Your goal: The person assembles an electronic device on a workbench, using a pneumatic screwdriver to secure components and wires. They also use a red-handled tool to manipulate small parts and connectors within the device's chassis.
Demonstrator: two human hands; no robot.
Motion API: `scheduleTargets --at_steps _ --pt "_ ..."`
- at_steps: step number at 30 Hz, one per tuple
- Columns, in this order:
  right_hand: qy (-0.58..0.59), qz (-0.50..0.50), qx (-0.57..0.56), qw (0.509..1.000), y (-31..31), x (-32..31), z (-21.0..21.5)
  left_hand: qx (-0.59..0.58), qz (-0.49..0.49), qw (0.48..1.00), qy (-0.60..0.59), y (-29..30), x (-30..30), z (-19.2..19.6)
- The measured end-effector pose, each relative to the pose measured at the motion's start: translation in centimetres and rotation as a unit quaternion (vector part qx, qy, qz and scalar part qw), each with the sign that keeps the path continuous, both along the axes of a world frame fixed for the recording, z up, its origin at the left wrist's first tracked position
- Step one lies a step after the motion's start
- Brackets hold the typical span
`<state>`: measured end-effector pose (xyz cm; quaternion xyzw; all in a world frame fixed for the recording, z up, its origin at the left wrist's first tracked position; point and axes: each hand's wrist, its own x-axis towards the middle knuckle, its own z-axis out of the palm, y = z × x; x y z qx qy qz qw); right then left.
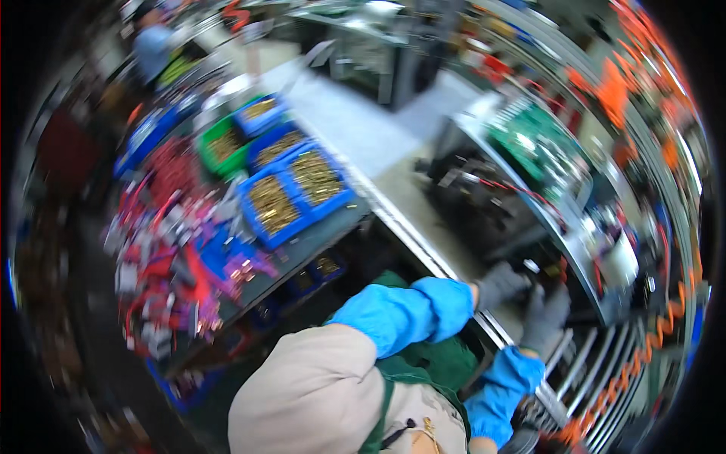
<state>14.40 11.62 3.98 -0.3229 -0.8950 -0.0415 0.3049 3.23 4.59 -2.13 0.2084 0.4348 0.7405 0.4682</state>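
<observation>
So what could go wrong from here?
1. The left hand and right hand, both gloved, are close together by the metal panel; its edge might scrape or catch a glove.
2. Red wires run by that panel's edge and could snag or chafe.
3. The orange coiled hose lies beside the rollers, near the right sleeve; it may catch.

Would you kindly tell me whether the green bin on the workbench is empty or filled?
Not empty: small brass-coloured parts spread across the green bin; how deep, I cannot tell.
</observation>
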Motion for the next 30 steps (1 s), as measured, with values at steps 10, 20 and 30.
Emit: scheduleTargets --at_steps 10,20,30 --pt "-0.083 -0.153 -0.2 0.964 1.4 -3.2 2.7 -0.142 0.124 0.914 0.358 -31.5 -9.8 3.5" --pt "-0.102 -0.133 -0.078 0.983 0.0 -1.2 1.7 -0.666 0.538 0.334 0.393 -58.9 -24.4 5.6" --pt "-0.109 -0.097 -0.061 0.987 -0.4 1.7 2.3 -0.225 0.758 0.579 0.198 -65.6 -30.0 7.4"
